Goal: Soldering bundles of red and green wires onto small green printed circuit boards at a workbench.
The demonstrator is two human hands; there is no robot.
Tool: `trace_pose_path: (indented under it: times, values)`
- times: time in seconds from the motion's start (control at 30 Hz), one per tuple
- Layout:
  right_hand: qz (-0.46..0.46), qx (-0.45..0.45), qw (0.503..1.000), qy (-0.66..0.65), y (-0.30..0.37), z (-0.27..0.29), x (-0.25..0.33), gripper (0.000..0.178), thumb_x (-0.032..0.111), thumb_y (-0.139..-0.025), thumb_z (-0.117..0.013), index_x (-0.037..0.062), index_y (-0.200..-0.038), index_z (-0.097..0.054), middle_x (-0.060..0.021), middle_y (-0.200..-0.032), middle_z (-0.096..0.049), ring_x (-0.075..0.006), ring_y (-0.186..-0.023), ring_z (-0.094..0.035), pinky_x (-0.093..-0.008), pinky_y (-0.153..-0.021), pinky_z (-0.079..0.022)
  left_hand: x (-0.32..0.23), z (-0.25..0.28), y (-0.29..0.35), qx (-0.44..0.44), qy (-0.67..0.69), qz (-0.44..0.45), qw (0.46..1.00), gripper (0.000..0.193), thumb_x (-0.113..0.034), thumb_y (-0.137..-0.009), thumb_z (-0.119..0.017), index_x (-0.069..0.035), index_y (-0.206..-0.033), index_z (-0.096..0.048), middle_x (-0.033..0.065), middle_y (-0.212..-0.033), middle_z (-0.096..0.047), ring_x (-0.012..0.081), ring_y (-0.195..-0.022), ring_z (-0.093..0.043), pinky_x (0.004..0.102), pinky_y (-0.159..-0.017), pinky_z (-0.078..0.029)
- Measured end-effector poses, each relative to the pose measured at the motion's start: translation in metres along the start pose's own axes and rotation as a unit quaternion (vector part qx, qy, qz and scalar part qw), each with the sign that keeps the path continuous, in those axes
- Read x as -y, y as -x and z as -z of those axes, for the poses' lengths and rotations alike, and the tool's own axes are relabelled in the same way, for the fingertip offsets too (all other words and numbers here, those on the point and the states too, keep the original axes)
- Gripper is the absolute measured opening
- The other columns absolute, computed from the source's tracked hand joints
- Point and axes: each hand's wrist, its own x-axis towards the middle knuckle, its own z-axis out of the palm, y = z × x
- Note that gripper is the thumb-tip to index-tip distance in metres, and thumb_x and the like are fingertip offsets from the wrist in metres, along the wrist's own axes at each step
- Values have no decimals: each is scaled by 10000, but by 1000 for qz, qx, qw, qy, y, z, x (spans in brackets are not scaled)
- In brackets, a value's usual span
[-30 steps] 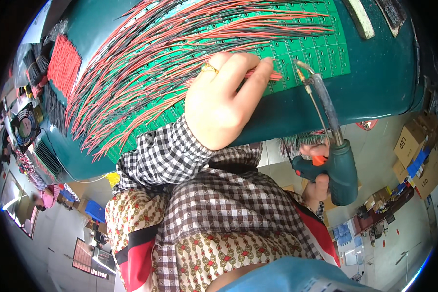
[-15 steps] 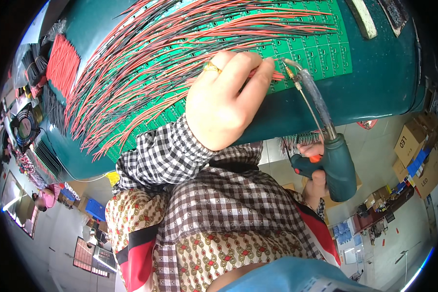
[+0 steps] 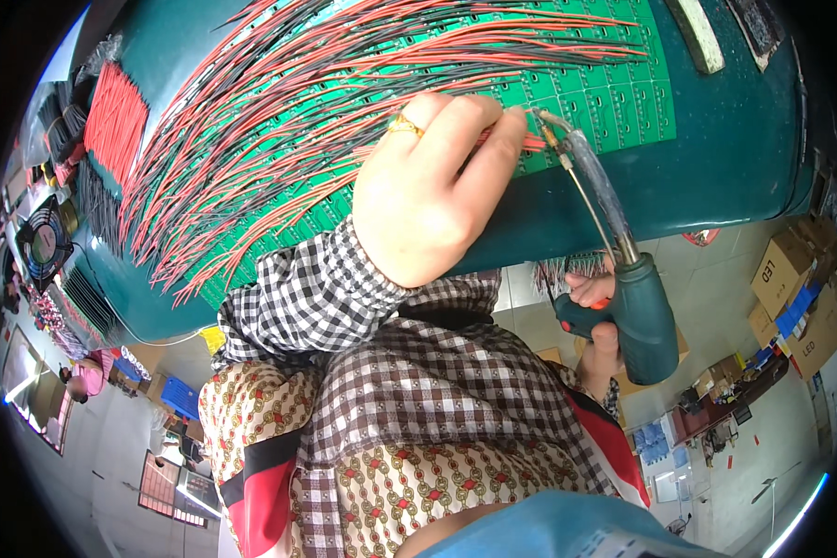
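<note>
Dark green worktop [image 3: 725,158], both hands occupied.

The left hand [image 3: 432,191] closes its fingers on a few red wires [image 3: 533,143], whose ends poke out past it above the green circuit boards [image 3: 623,107]. Below the near edge, the right hand [image 3: 601,346] grips a dark green soldering gun [image 3: 649,325], its bent tip just beside the left hand; whether it touches a board I cannot tell. Farther out, long red and black wires [image 3: 251,153] fan across the boards, with a red wire bundle [image 3: 116,124] beyond.
</note>
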Motion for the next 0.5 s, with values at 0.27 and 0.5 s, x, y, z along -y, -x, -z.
trace_pose_path:
  times: [0.27, 0.5]
  values:
    - [2, 34, 996, -77, 2, 7, 2, 439, 334, -855, -663, -6, -1091, -518, -100, -1024, -566, -109, -720, -490, -257, -667, -419, -1, -1, -1, -6, 0, 4, 1000, 340, 70, -616, -695, -22, -943, -676, 62, -857, -588, 204, -698, -564, 293, -588, -464]
    - [-19, -14, 1000, 15, 5, 5, 0, 757, 575, -831, -556, -111, -1138, -464, -165, -954, -576, -290, -868, -605, -394, -798, -512, 1, -1, 0, 0, 15, 14, 1000, 332, 75, -632, -685, -24, -949, -674, 65, -875, -597, 212, -718, -573, 294, -609, -469]
